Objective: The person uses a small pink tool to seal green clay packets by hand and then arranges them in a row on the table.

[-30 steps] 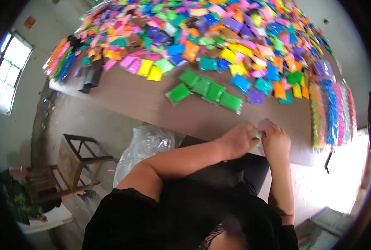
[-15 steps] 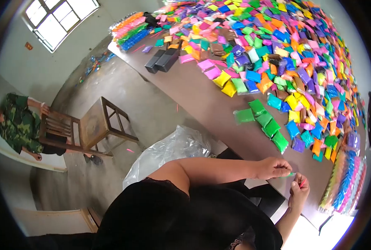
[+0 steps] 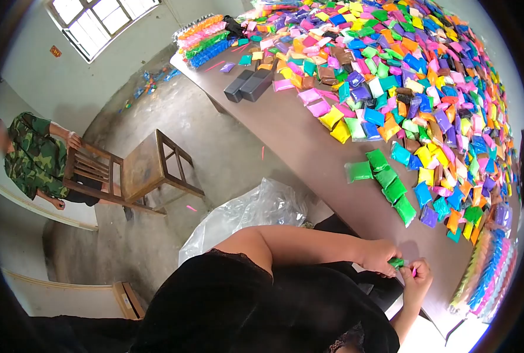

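Observation:
My left hand (image 3: pixel 381 257) is closed around a small green packet (image 3: pixel 396 263), part of which is hidden by the fingers. Close beside it, my right hand (image 3: pixel 418 277) pinches a small pink piece (image 3: pixel 414 272) too small to make out fully. The fingertips of both hands meet near the packet, over the table's near edge. Several shiny green packets (image 3: pixel 384 176) lie in a short group on the brown table (image 3: pixel 326 170), beyond my hands.
A wide heap of coloured packets (image 3: pixel 415 88) covers the far table. Bundled strips (image 3: pixel 485 270) lie at right, two dark boxes (image 3: pixel 255 85) at the far left. Clear plastic (image 3: pixel 244 215) hangs beside me. A person (image 3: pixel 35 153) in camouflage grips a wooden chair (image 3: pixel 141 170).
The view has shifted a little. More of the green packet now shows in my left hand, and both hands sit slightly closer to my body. The pink piece has turned in my right fingers.

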A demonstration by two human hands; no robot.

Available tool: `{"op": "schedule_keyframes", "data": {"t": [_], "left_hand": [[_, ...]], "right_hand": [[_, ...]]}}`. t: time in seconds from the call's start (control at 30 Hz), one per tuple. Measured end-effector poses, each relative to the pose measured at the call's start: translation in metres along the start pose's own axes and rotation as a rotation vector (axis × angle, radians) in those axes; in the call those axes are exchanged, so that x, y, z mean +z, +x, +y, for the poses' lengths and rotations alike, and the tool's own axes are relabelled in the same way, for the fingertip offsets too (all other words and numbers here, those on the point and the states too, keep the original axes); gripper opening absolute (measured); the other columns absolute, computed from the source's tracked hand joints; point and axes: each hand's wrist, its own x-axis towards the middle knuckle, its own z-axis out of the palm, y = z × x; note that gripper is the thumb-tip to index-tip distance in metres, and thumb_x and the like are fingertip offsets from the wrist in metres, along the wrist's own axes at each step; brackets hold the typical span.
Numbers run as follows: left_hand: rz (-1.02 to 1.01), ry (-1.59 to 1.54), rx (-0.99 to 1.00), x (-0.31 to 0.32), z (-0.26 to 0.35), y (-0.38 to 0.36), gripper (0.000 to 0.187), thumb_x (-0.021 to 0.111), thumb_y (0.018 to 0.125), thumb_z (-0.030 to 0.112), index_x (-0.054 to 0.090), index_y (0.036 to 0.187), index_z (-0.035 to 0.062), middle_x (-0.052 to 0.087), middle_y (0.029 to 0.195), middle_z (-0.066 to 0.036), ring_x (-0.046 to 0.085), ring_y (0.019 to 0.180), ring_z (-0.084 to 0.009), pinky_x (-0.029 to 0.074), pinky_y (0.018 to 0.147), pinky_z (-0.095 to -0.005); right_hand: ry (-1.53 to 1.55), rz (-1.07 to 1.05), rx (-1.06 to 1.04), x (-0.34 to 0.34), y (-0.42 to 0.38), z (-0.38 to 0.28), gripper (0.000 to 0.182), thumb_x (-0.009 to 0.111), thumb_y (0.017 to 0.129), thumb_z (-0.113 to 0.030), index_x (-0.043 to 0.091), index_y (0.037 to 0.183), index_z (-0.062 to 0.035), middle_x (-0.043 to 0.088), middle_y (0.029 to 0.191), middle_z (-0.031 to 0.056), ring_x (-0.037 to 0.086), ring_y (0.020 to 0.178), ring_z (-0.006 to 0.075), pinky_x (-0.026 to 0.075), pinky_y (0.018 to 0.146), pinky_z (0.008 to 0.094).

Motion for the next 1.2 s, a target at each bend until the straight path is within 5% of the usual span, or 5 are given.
{"op": "schedule_keyframes", "data": {"t": [0.33, 0.4, 0.57, 0.83, 1.2], "left_hand": [[0.264, 0.817, 0.431, 0.008, -0.005, 0.019, 0.044, 0.072, 0.081, 0.018, 0.059, 0.120, 0.0034, 0.063, 0.100, -0.018, 0.063, 0.100, -0.0384, 0.051, 0.080, -0.0495], [0.306, 1.007, 0.563, -0.001, -0.001, 0.033, 0.048, 0.071, 0.081, 0.020, 0.055, 0.123, 0.0035, 0.059, 0.103, -0.018, 0.060, 0.099, -0.0382, 0.050, 0.080, -0.0474], [0.254, 1.165, 0.398, 0.009, 0.003, 0.038, 0.075, 0.077, 0.078, 0.036, 0.048, 0.137, 0.0009, 0.051, 0.131, -0.014, 0.051, 0.118, -0.0324, 0.040, 0.102, -0.0455], [0.270, 1.167, 0.637, -0.002, -0.017, 0.039, 0.027, 0.076, 0.078, 0.017, 0.071, 0.103, 0.0090, 0.059, 0.118, -0.007, 0.057, 0.111, -0.0268, 0.047, 0.096, -0.0414], [0.285, 1.115, 0.609, 0.000, -0.013, 0.042, 0.019, 0.073, 0.082, 0.017, 0.069, 0.099, 0.0111, 0.061, 0.113, -0.006, 0.058, 0.109, -0.0278, 0.046, 0.097, -0.0423]], "right_hand": [[-0.272, 0.144, 0.219, -0.030, -0.014, 0.054, 0.027, 0.079, 0.072, -0.011, 0.055, 0.077, -0.0003, 0.049, 0.073, 0.0035, 0.047, 0.070, 0.0165, 0.040, 0.062, 0.0332], [-0.232, 0.228, 0.197, -0.032, -0.018, 0.045, 0.039, 0.081, 0.078, -0.019, 0.066, 0.110, -0.0013, 0.058, 0.087, 0.0055, 0.055, 0.078, 0.0166, 0.048, 0.073, 0.0310], [0.120, 0.308, 0.454, -0.037, -0.040, 0.037, 0.022, 0.064, 0.097, -0.016, 0.065, 0.114, -0.0018, 0.060, 0.088, 0.0023, 0.054, 0.083, 0.0100, 0.047, 0.074, 0.0281], [-0.205, 0.316, 0.267, -0.017, -0.021, 0.024, 0.017, 0.069, 0.087, -0.014, 0.071, 0.103, -0.0055, 0.066, 0.091, 0.0145, 0.065, 0.085, 0.0328, 0.051, 0.076, 0.0390], [-0.737, 0.204, 0.240, 0.007, 0.020, 0.016, 0.013, 0.064, 0.088, -0.022, 0.072, 0.094, -0.0146, 0.065, 0.092, 0.0081, 0.067, 0.083, 0.0322, 0.055, 0.070, 0.0445]]}}
